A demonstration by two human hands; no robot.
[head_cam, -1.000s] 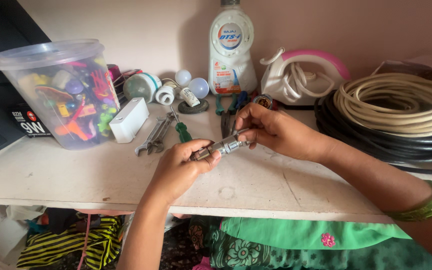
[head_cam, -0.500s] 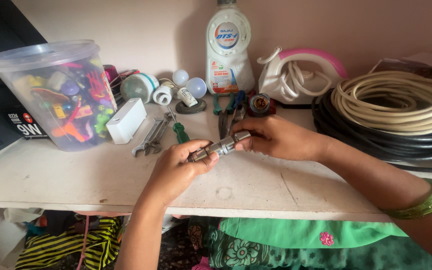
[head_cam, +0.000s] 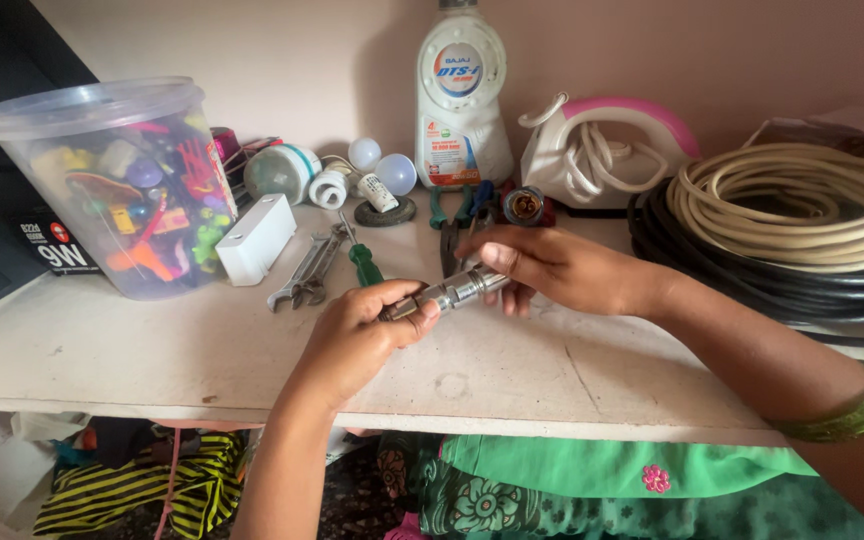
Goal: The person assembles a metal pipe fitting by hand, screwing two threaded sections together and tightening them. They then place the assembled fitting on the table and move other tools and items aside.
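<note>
Both hands, the left hand and right hand, pinch a small metal fitting above the bench; slipping fingers could drop it.

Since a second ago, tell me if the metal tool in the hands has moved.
No. The metal tool sits in the same spot just right of the green-handled screwdriver, held by both left hand and right hand.

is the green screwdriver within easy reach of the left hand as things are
Probably yes. The screwdriver lies in the open on the shelf just beyond the left hand, with nothing between them, but that hand is gripping the metal tool with the right hand.
</note>
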